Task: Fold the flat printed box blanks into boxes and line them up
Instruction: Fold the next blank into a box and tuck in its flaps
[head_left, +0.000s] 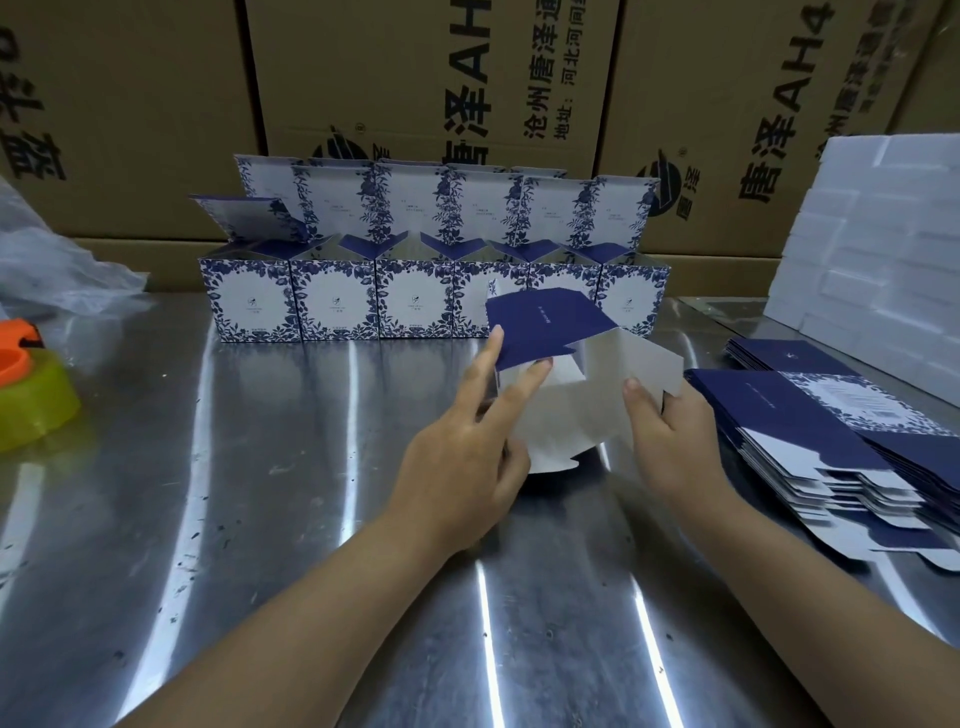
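Brown printed cartons (431, 78) back a shiny steel bench (260, 519); six folded blue-floral boxes (415, 301) line its rear. Mid-bench, the left hand (467, 457) holds a half-folded navy-and-white box blank (566, 405), thumb apparently underneath; the right hand (670, 431) pinches its white flap.

open steel table (260, 467) in front, row of folded boxes (431, 301) behind, blank stack (831, 431) right, tape roll (31, 395) left

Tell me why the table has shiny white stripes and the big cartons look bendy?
Head view: the metal table mirrors light as white streaks; head view's wide lens likely bows the cartons near the edges; the box in the left hand and right hand looks sharp.
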